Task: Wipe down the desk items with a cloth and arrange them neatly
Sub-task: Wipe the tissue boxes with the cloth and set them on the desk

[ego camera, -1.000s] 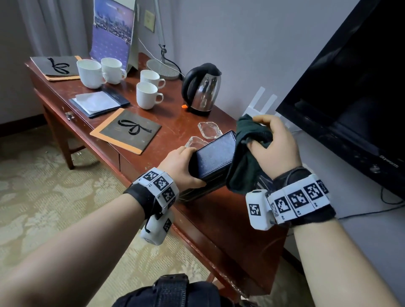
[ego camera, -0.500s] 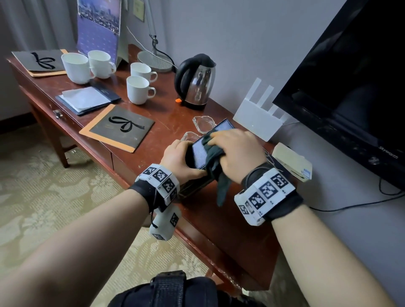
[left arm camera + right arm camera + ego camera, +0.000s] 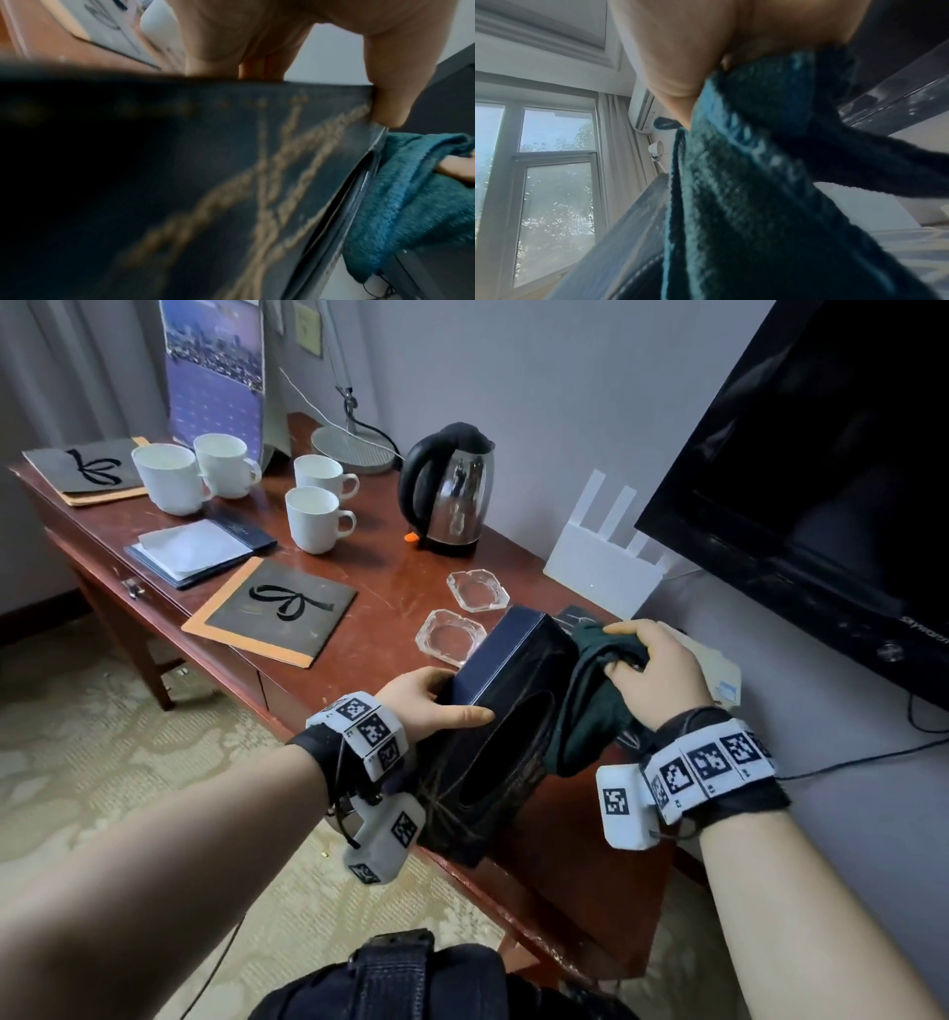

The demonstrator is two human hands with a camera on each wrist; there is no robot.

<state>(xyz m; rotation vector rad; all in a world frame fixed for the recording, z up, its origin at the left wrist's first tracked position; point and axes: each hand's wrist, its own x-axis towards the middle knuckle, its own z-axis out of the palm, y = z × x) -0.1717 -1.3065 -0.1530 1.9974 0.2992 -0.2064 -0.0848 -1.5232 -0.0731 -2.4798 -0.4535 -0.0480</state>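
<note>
Dark leather-look covering and gold stitching mark the tissue box [image 3: 500,711] at the centre of the head view, tilted up off the desk [image 3: 390,588] so that its oval slot faces us. We hold it in our left hand [image 3: 429,698], fingers wrapped round its left edge and the thumb laid along the top face; we judge the tilt is there to offer its right side to the cloth. Our right hand [image 3: 655,667], centre right of the frame, clutches the teal cloth [image 3: 590,706] bunched in its fist and presses it against the box's far right corner, the loose end hanging down beside the box.

Just above the box, two glass ashtrays [image 3: 452,636] sit on the wood. Further toward the upper left stand the steel kettle [image 3: 452,490], four white cups [image 3: 313,518], the folders [image 3: 272,611] and a notepad. A white router [image 3: 601,567] leans by the wall under the television [image 3: 821,480] at the right.

Whether the box's lower end touches the desk edge is hidden by our left wrist. The left wrist view is blurred, showing only stitching and a thumb tip. The objects behind our right hand are largely covered.
</note>
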